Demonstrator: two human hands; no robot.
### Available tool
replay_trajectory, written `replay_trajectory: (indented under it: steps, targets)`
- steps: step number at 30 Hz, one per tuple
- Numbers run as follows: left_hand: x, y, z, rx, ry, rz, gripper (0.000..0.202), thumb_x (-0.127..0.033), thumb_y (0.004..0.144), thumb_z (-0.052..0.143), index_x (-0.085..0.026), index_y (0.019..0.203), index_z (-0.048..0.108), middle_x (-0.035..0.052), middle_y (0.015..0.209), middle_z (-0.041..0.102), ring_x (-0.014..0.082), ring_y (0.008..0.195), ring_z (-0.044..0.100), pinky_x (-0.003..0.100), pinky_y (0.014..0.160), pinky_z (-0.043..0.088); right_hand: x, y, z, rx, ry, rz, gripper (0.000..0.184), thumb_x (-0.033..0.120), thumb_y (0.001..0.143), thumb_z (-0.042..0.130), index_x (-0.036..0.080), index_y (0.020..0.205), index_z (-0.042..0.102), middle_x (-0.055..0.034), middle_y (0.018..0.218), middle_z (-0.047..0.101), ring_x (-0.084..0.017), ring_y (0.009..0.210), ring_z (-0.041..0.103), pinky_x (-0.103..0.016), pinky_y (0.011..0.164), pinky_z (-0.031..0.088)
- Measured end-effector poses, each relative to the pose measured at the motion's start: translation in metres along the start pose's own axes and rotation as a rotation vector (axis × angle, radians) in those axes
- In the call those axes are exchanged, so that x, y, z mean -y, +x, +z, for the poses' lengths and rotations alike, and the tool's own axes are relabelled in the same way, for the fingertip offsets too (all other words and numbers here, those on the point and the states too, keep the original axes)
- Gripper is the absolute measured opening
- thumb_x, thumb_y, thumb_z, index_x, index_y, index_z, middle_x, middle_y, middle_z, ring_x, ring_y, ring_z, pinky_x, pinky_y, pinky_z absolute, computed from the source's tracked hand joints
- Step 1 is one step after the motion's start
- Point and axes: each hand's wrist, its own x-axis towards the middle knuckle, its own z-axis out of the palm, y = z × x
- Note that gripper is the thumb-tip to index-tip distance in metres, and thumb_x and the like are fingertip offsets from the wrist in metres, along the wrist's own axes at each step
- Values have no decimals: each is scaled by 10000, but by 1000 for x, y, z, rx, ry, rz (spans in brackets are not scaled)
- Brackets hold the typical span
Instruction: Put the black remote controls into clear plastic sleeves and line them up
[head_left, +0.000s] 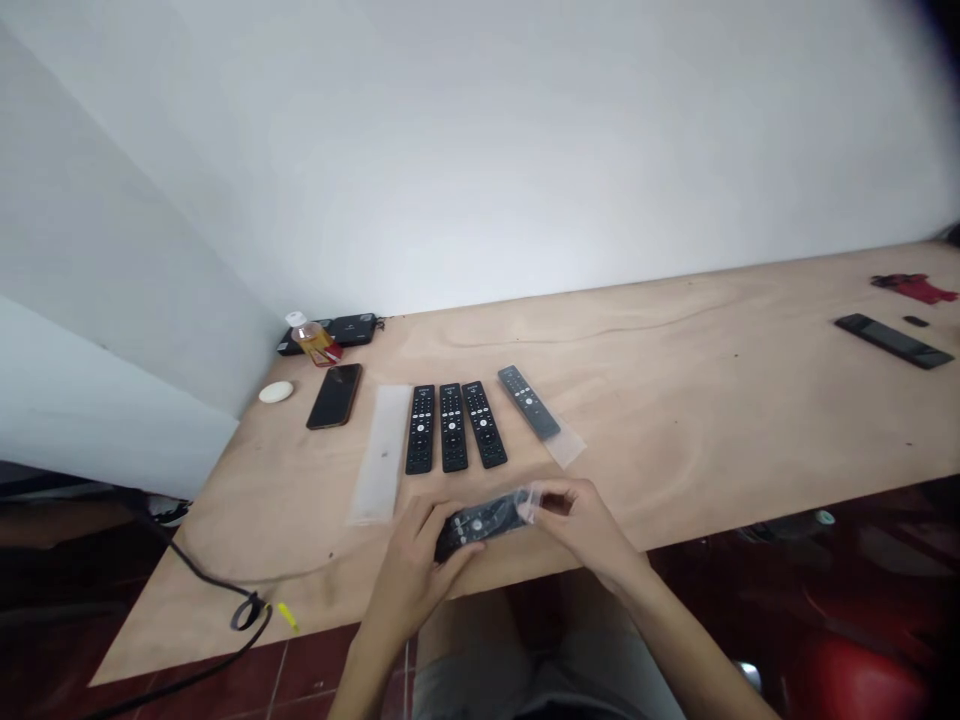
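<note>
A black remote control (487, 520) in a clear plastic sleeve is held over the table's front edge. My left hand (424, 550) grips its left end, thumb along the near side and fingers behind. My right hand (577, 515) pinches the loose plastic (534, 498) at the other end. Just beyond lie three bare black remotes, a left one (421, 430), a middle one (453, 430) and a right one (485, 425). To their right rests another remote (529, 402) inside a clear sleeve. Flat plastic sleeves (381, 455) lie to the left of the row.
At the back left are a phone (334, 396), a round white lid (276, 392), a bottle (315, 340) and black boxes (354, 329). Far right lie a dark phone (892, 340) and a red item (915, 288). A black cable (202, 575) crosses the table's left corner.
</note>
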Motion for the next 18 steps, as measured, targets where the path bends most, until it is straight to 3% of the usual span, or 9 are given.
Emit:
replay_trajectory:
  steps: [4, 8, 12, 15, 18]
  targets:
    - [3, -1, 0, 46, -22, -36, 313, -391, 998, 777, -273, 1268, 674, 94, 1204, 704, 302, 1137, 695, 440, 967, 596, -2, -6, -11, -98, -5, -24, 260, 467, 868, 906, 211, 901, 879, -101, 1157, 818, -311, 1141, 744, -388, 990, 591]
    - [4, -1, -1, 58, -24, -80, 268, -388, 1001, 762, -265, 1228, 690, 89, 1201, 716, 298, 1127, 702, 433, 956, 600, -12, -21, -51, -303, 26, 63, 373, 538, 857, 914, 199, 1004, 859, -109, 1065, 834, -299, 1024, 761, -388, 904, 618]
    - [0, 0, -4, 100, 1, -98, 209, -420, 1030, 711, -251, 1152, 690, 97, 1189, 712, 302, 1103, 695, 429, 931, 592, -14, -32, -87, -513, 28, -12, 470, 565, 888, 881, 224, 1203, 804, -94, 1097, 828, -277, 993, 755, -374, 841, 627]
    - [0, -1, -6, 127, -5, -112, 205, -402, 1113, 554, -249, 1069, 683, 85, 1098, 712, 277, 1016, 693, 404, 889, 579, -12, -31, -94, -614, -44, -90, 501, 559, 920, 848, 240, 1298, 772, -86, 1103, 817, -262, 981, 748, -366, 816, 627]
    - [6, -8, -9, 113, -1, -117, 215, -390, 1128, 526, -251, 1066, 678, 78, 1053, 710, 268, 986, 688, 394, 884, 567, -14, -20, -87, -712, -75, -142, 440, 557, 917, 837, 214, 1187, 789, -104, 1116, 815, -269, 970, 763, -371, 789, 642]
